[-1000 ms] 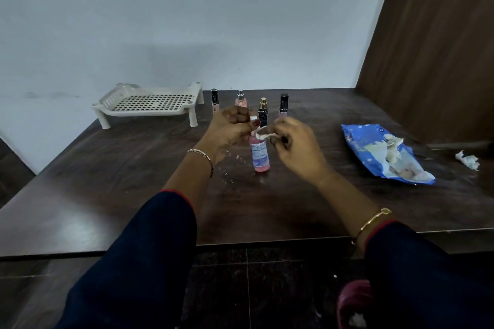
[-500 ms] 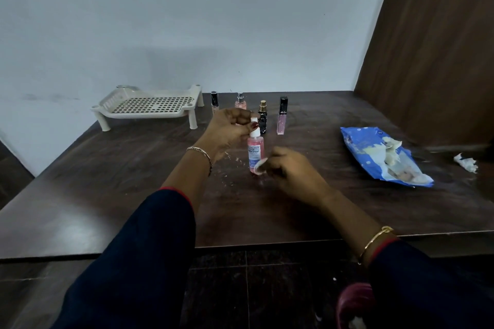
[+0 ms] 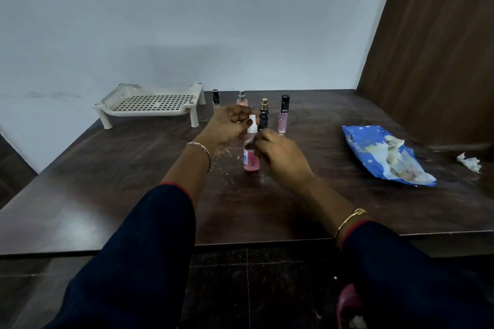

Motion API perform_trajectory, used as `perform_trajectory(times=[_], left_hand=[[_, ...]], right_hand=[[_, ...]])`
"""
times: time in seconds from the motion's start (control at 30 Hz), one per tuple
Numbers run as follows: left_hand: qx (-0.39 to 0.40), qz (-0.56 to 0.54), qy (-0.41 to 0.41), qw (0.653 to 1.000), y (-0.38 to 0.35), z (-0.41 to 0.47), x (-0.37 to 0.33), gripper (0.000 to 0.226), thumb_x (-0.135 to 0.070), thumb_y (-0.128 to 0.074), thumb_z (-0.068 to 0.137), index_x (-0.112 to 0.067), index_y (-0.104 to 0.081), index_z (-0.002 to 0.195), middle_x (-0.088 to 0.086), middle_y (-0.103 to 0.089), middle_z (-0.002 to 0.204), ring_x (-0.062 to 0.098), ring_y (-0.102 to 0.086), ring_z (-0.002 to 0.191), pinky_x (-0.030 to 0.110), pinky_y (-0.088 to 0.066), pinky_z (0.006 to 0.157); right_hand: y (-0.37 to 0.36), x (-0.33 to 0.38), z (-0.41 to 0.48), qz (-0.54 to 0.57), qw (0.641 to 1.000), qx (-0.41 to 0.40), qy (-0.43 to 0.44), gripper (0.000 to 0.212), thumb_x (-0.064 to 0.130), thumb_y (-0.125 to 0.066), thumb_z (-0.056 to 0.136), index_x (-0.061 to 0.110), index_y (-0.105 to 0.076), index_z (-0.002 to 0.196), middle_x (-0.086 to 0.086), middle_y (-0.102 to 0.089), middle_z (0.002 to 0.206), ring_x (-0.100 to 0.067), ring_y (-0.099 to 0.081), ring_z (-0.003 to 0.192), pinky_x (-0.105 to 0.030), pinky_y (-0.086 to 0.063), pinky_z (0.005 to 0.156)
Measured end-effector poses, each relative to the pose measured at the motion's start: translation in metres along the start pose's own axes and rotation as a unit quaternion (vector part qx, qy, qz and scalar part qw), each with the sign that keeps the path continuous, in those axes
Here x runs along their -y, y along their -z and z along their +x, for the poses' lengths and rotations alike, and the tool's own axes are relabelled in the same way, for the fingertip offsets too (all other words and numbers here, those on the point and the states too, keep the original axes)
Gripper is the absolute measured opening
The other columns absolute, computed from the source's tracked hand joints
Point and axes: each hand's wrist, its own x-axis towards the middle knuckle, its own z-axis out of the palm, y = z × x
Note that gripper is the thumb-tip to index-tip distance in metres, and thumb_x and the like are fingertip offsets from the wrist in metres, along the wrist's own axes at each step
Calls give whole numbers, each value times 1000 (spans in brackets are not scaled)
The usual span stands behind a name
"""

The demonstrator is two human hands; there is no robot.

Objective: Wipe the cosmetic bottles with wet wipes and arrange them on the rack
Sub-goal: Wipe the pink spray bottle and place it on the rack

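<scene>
step: wiping pink bottle [image 3: 250,159] on tabletop [image 3: 107,195] | left hand [image 3: 227,127] grip holds its cap | right hand [image 3: 279,153] grip pinches around its neck, wipe hidden | next: finish wiping, carry to empty rack [image 3: 153,104]

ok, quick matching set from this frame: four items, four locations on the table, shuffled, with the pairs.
Items:
1. white rack
2. pink spray bottle
3. blue wipes pack
4. crumpled wipe

Places:
A. far right edge of the table
B. back left, near the wall
C. centre, between both hands
D. right of the hands, lying flat

Pairs: 1-B, 2-C, 3-D, 4-A
</scene>
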Motion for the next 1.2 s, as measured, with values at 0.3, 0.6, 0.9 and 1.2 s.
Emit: perform_trajectory(times=[0.3,0.6,0.9,1.2], left_hand=[[1,-5,28,1000,10,3,1,30,9,-55,86,2,-58,115,-3,-71,86,7,-67,74,24,-57,66],[-9,93,7,996,9,-2,-8,29,9,-53,88,4,-58,116,0,-57,79,-11,-52,45,4,-38,44],[-73,120,-68,988,12,-4,-1,28,-7,-73,77,1,-68,103,13,-70,91,-9,-60,64,10,-51,70],[-47,119,-49,991,25,-9,-8,14,-1,-70,78,-10,-71,89,-4,-71,79,7,-63,80,31,-50,90]], right_hand=[[-4,-2,-10,18,990,141,24,21,7,-60,83,14,-72,100,-5,-63,110,-28,-62,96,-41,-52,80],[13,0,16,22,998,61,-16,25,1,-60,84,14,-71,103,-4,-63,108,-23,-61,98,-28,-46,82],[0,2,2,-9,995,91,34,26,2,-63,79,13,-70,101,-6,-61,108,-28,-62,93,-35,-52,76],[-6,0,0,-18,988,134,76,23,4,-63,79,15,-71,98,-7,-63,104,-30,-64,86,-40,-55,70]])
